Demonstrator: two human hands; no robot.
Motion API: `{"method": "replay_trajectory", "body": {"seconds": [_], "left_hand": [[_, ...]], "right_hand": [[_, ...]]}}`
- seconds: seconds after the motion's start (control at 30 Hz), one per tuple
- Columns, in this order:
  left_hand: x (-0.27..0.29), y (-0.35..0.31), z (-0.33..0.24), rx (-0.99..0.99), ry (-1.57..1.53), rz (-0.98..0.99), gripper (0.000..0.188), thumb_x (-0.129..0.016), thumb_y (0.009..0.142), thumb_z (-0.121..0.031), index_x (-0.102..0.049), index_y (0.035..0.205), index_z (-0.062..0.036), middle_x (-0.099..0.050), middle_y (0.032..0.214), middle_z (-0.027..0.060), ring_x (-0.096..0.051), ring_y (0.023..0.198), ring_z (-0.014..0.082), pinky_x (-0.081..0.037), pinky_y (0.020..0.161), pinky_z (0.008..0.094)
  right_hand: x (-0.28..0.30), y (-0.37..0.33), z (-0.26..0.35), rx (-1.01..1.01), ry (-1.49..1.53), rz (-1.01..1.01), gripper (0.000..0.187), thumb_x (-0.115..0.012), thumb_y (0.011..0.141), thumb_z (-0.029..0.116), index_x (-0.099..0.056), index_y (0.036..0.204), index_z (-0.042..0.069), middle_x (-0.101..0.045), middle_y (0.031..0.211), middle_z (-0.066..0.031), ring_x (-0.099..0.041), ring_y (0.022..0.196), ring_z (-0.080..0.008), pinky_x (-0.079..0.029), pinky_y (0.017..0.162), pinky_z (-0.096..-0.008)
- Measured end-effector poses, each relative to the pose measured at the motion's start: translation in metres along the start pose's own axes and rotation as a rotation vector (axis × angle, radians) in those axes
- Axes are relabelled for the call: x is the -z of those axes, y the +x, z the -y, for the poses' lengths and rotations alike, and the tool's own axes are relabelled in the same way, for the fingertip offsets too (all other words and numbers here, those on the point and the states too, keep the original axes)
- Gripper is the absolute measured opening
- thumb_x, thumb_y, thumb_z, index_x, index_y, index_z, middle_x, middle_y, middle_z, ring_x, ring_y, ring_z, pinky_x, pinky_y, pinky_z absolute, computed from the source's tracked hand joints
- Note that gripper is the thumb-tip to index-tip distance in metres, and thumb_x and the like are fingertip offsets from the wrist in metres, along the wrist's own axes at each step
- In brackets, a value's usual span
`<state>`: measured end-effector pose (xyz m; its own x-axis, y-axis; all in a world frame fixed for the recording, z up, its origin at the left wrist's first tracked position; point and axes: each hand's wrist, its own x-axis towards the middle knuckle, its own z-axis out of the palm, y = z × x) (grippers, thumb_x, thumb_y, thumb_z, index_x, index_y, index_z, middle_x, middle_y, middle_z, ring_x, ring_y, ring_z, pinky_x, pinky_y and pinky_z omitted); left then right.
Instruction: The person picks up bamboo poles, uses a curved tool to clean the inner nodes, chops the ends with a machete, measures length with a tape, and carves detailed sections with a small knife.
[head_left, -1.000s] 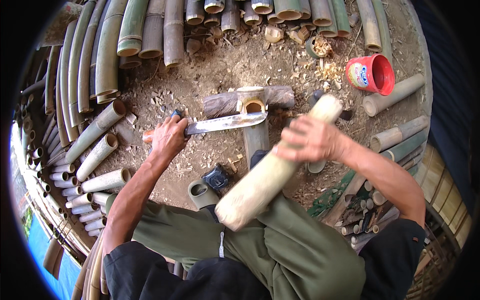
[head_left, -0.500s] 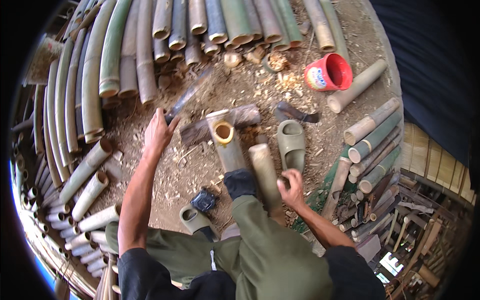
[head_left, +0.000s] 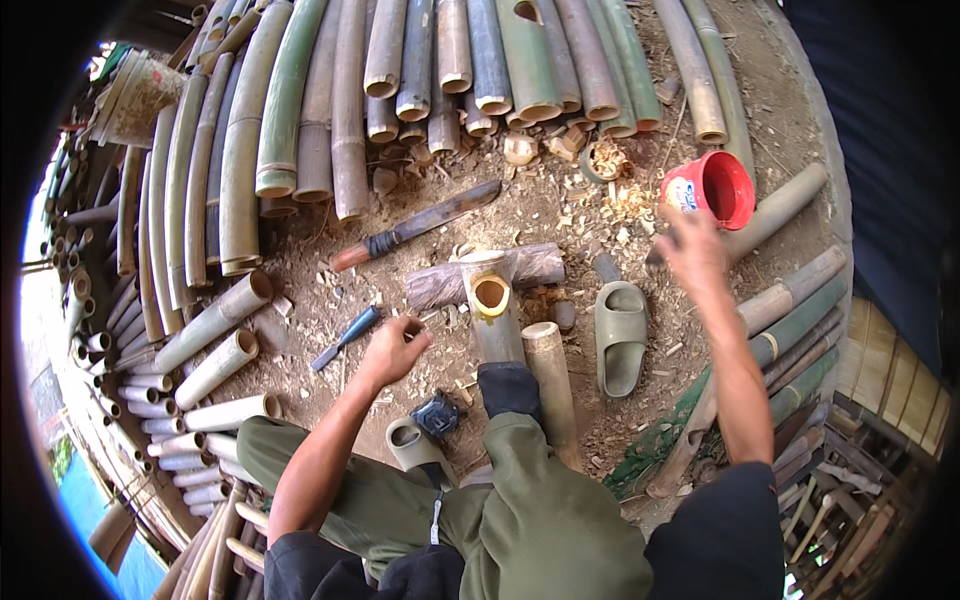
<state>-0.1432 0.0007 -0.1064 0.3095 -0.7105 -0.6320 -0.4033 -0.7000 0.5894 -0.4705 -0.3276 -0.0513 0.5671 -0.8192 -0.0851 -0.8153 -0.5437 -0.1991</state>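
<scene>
My left hand [head_left: 393,352] hovers low over the ground with fingers loosely bent and nothing visible in them. Just left of it lies a blue-handled chisel [head_left: 347,337]. Farther off, a machete [head_left: 420,226] with a reddish handle and dark wrapping rests on the dirt. My right hand [head_left: 694,252], smeared by motion, reaches in front of the red bucket [head_left: 735,190]; a dark tip shows beside its fingers, and I cannot tell whether they hold it. Between my hands, a bamboo tube [head_left: 497,338] with a round cut hole leans on a short log [head_left: 432,288], my socked foot against it.
A bamboo piece [head_left: 548,375] lies beside my foot, near a green sandal [head_left: 622,340]. Long bamboo poles [head_left: 390,45] line the far side; more stacks stand left and right. A dark boxy object [head_left: 436,413] sits by the other sandal. Wood shavings [head_left: 632,200] cover the ground.
The machete has left my left hand and lies on the ground; that hand has drawn back nearer me. My right hand has moved up and right, from beside the sandal towards the bucket.
</scene>
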Motion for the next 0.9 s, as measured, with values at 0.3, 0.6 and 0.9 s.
{"method": "replay_trajectory", "body": {"seconds": [0.3, 0.6, 0.9], "left_hand": [[-0.06, -0.045, -0.11, -0.091, -0.396, 0.6, 0.052, -0.066, 0.093, -0.044, -0.061, 0.122, -0.0001, -0.068, 0.112, 0.0165, -0.064, 0.105, 0.0235, -0.051, 0.093, 0.0371], [-0.158, -0.034, -0.097, 0.03, -1.856, 0.673, 0.083, -0.052, 0.089, -0.071, -0.036, 0.147, -0.0138, -0.051, 0.125, 0.0056, -0.05, 0.116, 0.0205, -0.042, 0.1, 0.0483], [-0.14, 0.012, -0.13, 0.399, -2.195, 0.408, 0.058, -0.045, 0.102, -0.051, -0.042, 0.146, -0.0142, -0.059, 0.083, 0.0035, -0.054, 0.077, 0.0163, -0.043, 0.073, 0.0303]], "right_hand": [[0.037, -0.088, 0.036, -0.306, 1.447, 0.392, 0.077, -0.061, 0.08, 0.007, -0.031, 0.151, 0.005, -0.059, 0.085, -0.0065, -0.059, 0.063, -0.0122, -0.05, 0.057, -0.0263], [0.019, -0.028, 0.13, 0.583, 0.167, 0.762, 0.043, -0.069, 0.079, 0.014, -0.054, 0.117, 0.002, -0.069, 0.088, -0.0147, -0.07, 0.075, -0.0259, -0.054, 0.066, -0.0379], [-0.015, 0.03, 0.149, 0.906, -0.159, 1.067, 0.042, -0.065, 0.083, 0.022, -0.059, 0.111, -0.009, -0.069, 0.072, -0.0134, -0.07, 0.062, -0.0253, -0.054, 0.054, -0.038]]}}
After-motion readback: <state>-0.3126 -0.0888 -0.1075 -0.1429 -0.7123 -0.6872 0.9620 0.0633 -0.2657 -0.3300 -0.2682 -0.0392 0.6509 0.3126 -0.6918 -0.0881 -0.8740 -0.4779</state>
